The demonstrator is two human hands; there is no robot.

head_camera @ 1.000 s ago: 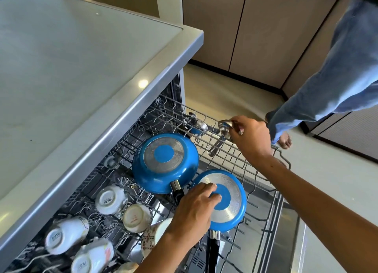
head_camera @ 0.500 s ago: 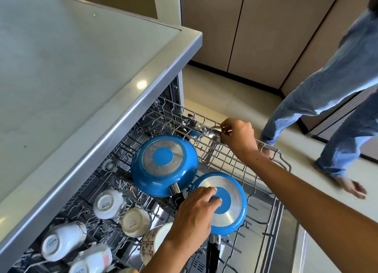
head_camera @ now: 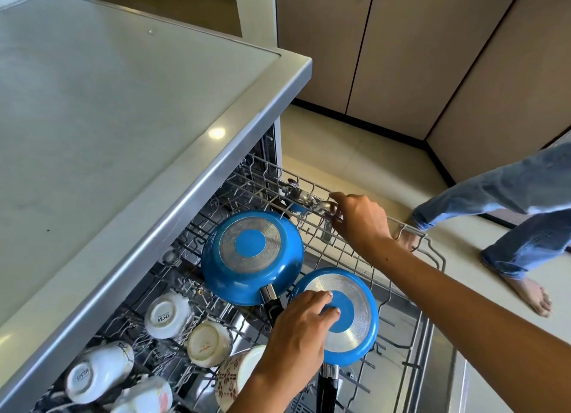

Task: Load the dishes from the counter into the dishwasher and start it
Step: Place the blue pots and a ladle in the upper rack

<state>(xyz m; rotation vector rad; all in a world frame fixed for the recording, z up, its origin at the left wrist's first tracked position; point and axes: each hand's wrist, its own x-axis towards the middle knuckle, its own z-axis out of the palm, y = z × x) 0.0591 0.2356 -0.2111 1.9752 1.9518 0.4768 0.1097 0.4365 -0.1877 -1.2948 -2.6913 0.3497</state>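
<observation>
Left hand (head_camera: 301, 321) lies flat on the small blue pan (head_camera: 346, 315), front of the rack (head_camera: 429, 258); right hand (head_camera: 360, 219) pinches what looks like a ladle (head_camera: 321, 207) at the rack's far rail; if it's let go crooked it could slip through the wires.

Left hand (head_camera: 304, 321) is reaching in from the bottom edge, palm down, fingers straight and lying flat on the small round blue pan with the steel base (head_camera: 355, 316), forearm bare. Right hand (head_camera: 360, 219) is stretching further forward, fingers curled and pinching a shiny metal spoon (head_camera: 321, 207) at the rack's far rim, bare forearm running back to the lower right
</observation>
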